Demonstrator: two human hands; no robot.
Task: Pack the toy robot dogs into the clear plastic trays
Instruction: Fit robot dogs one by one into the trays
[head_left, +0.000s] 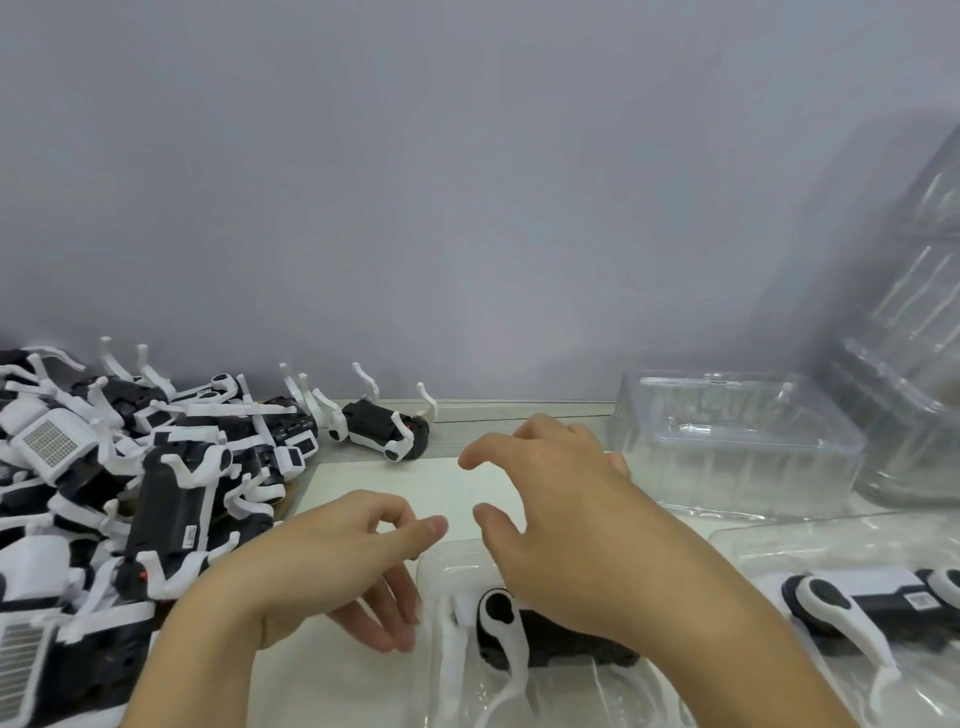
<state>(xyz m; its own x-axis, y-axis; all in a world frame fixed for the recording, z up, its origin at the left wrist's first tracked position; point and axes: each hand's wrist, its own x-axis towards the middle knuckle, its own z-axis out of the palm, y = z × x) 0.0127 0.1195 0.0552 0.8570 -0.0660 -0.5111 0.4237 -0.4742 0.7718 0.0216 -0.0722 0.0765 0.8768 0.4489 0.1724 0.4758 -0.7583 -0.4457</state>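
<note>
Both hands empty, fingers loosely spread – left hand (337, 566) beside the near clear tray (452, 571), right hand (561, 519) hovering over the toy dog (519, 634) lying in it. Another packed dog (857, 608) at right; loose dogs piled (130, 493) on table (467, 415) at left, w/ empty trays (737, 441) stacked far right
</note>
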